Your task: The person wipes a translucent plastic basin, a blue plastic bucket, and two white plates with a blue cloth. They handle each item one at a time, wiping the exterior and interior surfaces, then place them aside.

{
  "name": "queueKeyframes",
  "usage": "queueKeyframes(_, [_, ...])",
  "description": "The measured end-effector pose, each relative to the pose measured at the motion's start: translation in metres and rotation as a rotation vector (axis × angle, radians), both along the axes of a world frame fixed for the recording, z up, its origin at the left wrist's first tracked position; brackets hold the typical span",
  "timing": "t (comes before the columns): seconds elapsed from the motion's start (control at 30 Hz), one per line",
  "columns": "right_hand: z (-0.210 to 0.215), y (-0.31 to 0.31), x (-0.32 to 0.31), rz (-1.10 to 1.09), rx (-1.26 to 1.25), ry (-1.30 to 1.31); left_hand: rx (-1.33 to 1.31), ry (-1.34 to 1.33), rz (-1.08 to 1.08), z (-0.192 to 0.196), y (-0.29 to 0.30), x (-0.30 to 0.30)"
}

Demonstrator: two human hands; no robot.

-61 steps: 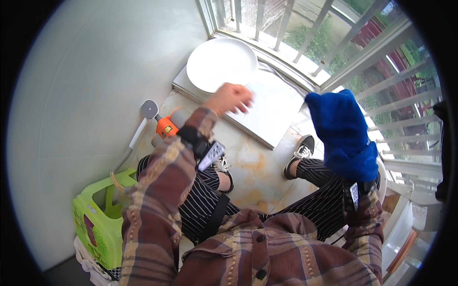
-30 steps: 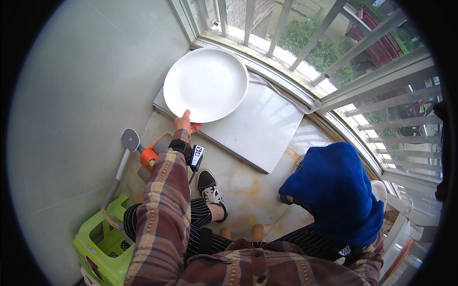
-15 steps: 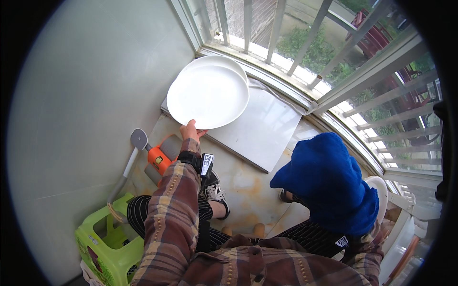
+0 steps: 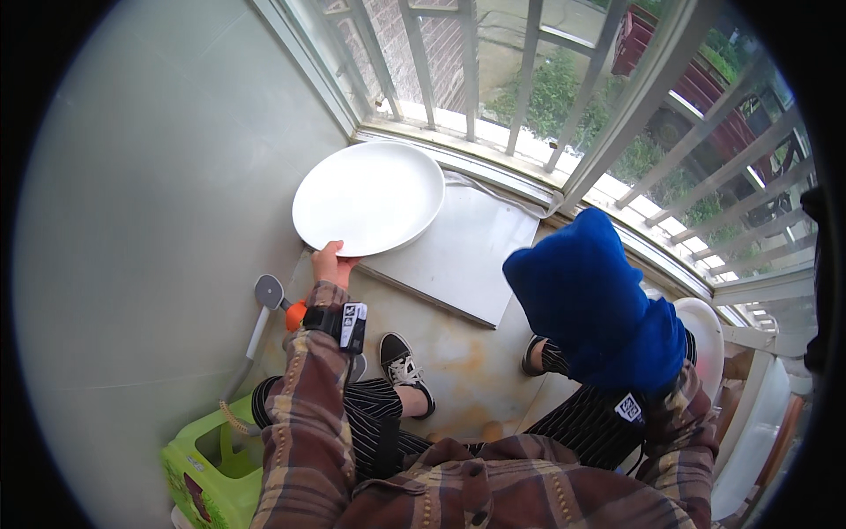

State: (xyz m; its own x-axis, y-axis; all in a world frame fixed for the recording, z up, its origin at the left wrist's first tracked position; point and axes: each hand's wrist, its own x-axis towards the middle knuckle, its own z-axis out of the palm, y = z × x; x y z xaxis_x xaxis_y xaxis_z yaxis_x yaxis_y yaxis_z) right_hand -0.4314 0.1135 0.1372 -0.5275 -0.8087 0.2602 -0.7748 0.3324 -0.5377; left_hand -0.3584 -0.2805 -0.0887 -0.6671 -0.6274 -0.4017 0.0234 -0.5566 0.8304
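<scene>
A large white round plate (image 4: 370, 198) is in my left hand (image 4: 333, 265), gripped at its near rim with the thumb on top and fingers below. It is over the left part of a pale square slab (image 4: 463, 260) on the floor. On the right, a fluffy blue cloth (image 4: 586, 309) is draped over my right hand and wrist. The fingers beneath it are hidden, so I cannot see how they grip. My right forearm comes up from the lower right into the cloth.
Barred windows (image 4: 529, 88) run along the far and right sides, a bare wall (image 4: 176, 194) along the left. A green plastic stool (image 4: 216, 458) and a grey-handled orange tool (image 4: 295, 315) are at left. A white basin (image 4: 705, 344) is behind the cloth.
The view has shifted. My left hand has tilted the plate, and the second white rim behind it no longer shows. The blue cloth has risen slightly and its shape has changed.
</scene>
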Motion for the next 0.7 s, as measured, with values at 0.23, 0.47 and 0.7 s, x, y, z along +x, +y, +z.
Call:
queueKeyframes(0.23, [-0.016,0.026,-0.003,-0.115,-0.305,-0.302,-0.001,0.139,-0.096,0.122,0.027,0.068])
queueKeyframes(0.47, [-0.044,0.052,0.022,-0.122,-0.599,-0.776,-0.018,0.139,-0.201,0.184,0.125,0.161])
queueKeyframes(0.7, [-0.063,0.076,0.067,-0.185,-0.589,-0.916,0.199,0.024,-0.47,0.18,0.185,0.193])
